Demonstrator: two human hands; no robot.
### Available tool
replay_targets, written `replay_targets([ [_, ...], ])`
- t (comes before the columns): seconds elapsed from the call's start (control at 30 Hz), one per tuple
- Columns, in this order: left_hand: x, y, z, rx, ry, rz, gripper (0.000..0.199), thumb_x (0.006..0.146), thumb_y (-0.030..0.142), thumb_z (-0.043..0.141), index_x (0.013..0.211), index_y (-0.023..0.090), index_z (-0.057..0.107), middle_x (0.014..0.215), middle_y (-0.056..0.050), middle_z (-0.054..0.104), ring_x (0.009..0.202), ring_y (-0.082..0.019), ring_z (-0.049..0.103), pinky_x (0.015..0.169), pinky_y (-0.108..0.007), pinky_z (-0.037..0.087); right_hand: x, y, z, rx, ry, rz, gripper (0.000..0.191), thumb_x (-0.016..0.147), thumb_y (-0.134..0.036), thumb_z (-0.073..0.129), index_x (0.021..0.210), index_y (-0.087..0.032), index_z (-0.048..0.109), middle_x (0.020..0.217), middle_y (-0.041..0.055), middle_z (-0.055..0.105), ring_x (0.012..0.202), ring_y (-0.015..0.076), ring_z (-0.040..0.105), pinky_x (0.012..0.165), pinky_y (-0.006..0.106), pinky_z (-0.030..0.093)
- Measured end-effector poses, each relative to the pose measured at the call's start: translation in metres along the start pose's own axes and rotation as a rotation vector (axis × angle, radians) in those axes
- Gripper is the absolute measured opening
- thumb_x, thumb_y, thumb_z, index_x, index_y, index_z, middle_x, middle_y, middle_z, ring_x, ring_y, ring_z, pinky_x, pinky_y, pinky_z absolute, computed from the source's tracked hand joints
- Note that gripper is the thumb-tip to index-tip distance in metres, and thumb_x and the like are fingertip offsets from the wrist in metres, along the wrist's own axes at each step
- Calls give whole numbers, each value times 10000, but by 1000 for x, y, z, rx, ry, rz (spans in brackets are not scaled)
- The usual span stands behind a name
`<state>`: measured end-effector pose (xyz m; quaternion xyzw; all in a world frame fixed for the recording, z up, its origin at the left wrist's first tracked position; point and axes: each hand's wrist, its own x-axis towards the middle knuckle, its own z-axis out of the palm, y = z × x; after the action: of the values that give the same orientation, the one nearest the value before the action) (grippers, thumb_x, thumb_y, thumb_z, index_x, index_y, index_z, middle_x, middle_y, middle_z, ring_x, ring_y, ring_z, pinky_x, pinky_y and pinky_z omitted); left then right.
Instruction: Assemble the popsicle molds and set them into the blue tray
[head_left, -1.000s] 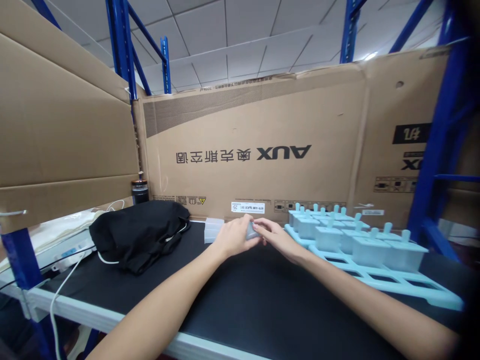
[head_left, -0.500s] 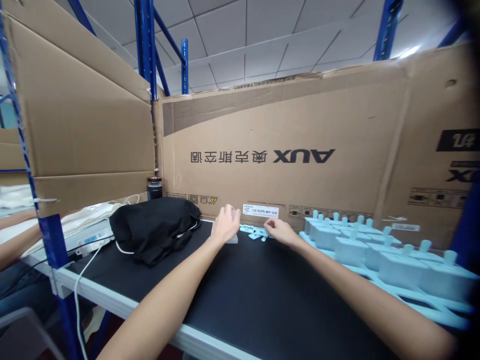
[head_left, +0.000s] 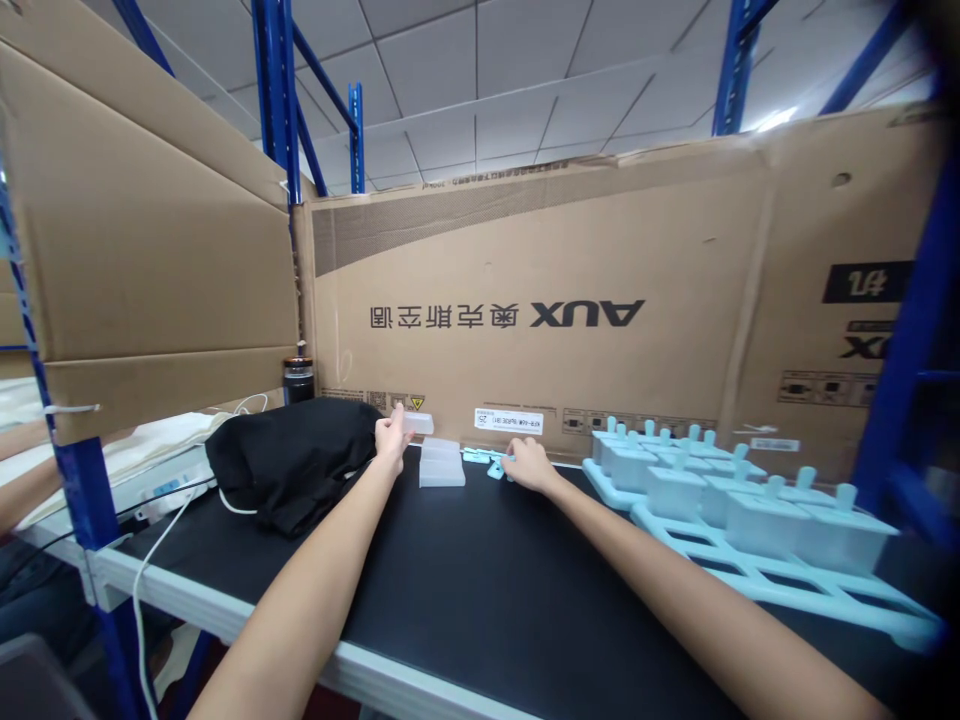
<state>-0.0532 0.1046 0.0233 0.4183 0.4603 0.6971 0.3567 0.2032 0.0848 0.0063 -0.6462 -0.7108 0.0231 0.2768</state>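
My left hand (head_left: 391, 440) grips a translucent ice-pop mould (head_left: 418, 423), lifted in front of the cardboard at the back. Just to its right, a few more translucent moulds (head_left: 442, 470) rest together on the black mat. Light blue ice-pop sticks (head_left: 484, 457) lie in a small heap by the back edge. Over the right end of that heap, my right hand (head_left: 529, 464) has its fingers pinched down on a stick, mostly hidden under the fingertips. On the right, several filled-in moulds (head_left: 761, 518) with blue handles stand in a light blue rack (head_left: 739, 572).
A black cloth bundle (head_left: 289, 460) lies left of my left arm, with a dark jar (head_left: 298, 380) behind it. A white cable (head_left: 146, 600) hangs over the front edge. Cardboard (head_left: 487, 250) walls the back. Another person's arm (head_left: 30, 485) shows at far left.
My left hand has moved left and up with a mould, uncovering the other moulds on the mat. My right hand has come down onto the blue sticks. The view has shifted slightly.
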Motion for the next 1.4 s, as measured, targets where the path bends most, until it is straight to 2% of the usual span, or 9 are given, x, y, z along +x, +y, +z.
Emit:
replay_targets([
  [0.1, 3, -2, -1, -57, -25, 0, 436, 855, 579, 459, 729, 163, 456, 759, -42, 592, 757, -108, 636, 758, -253, 552, 2, -22, -6, 86, 56, -92, 177, 825, -278, 477, 907, -142, 556, 1041, 130, 559, 1076, 238, 490, 914, 335, 367],
  [0.23, 6, -7, 1, -52, -76, 19, 448, 809, 575, 531, 704, 140, 546, 737, -40, 628, 727, -117, 650, 744, -248, 554, 10, -61, -7, 271, 37, -177, 320, 838, -399, 519, 1066, -175, 514, 969, 54, 619, 859, 135, 587, 793, 246, 439],
  [0.37, 9, -12, 0, 25, -85, 32, 422, 723, 566, 631, 752, 145, 647, 691, -31, 661, 687, -161, 674, 697, -267, 548, 21, -92, 3, 636, -96, -87, 303, 749, -367, 653, 929, -152, 540, 764, 39, 641, 595, 111, 590, 549, 213, 461],
  [0.5, 10, -15, -3, 153, -83, 45, 391, 724, 531, 635, 779, 147, 687, 671, -50, 689, 728, -202, 692, 695, -267, 538, 28, -107, 17, 732, -95, -18, 177, 882, -312, 449, 831, -151, 500, 714, 48, 632, 555, 92, 597, 521, 196, 481],
  [0.57, 8, -15, -3, 200, -94, 44, 369, 778, 487, 584, 798, 134, 689, 709, -71, 703, 726, -194, 696, 692, -254, 535, 28, -109, 23, 750, -99, -11, 209, 901, -346, 411, 859, -159, 495, 719, 44, 634, 561, 92, 608, 529, 196, 492],
  [0.67, 7, -15, -2, 230, -134, 33, 319, 810, 406, 553, 819, 120, 693, 759, -86, 713, 680, -174, 692, 662, -243, 532, 31, -106, 31, 715, -85, 20, 216, 820, -358, 556, 904, -168, 496, 752, 36, 645, 557, 100, 614, 536, 203, 493],
  [0.8, 6, -16, -6, 336, -199, 66, 320, 775, 439, 590, 722, 144, 705, 703, -67, 700, 676, -193, 674, 659, -271, 518, 37, -96, 39, 613, 17, 129, 283, 780, -369, 588, 948, -161, 494, 771, 47, 655, 574, 115, 622, 601, 225, 485],
  [1.03, 7, -21, -9, 451, -286, 176, 331, 806, 453, 543, 754, 177, 718, 807, -44, 718, 821, -200, 657, 812, -267, 466, 38, -85, 44, 462, 54, 173, 235, 770, -403, 571, 712, -176, 563, 508, 26, 600, 680, 162, 631, 690, 229, 442],
  [1.4, 15, -35, -10, 541, -259, 128, 294, 833, 387, 487, 802, 182, 695, 896, -73, 711, 824, -210, 641, 803, -309, 459, 40, -81, 50, 385, 15, 134, 109, 718, -261, 540, 686, -177, 601, 568, 24, 627, 643, 143, 604, 627, 206, 422],
])
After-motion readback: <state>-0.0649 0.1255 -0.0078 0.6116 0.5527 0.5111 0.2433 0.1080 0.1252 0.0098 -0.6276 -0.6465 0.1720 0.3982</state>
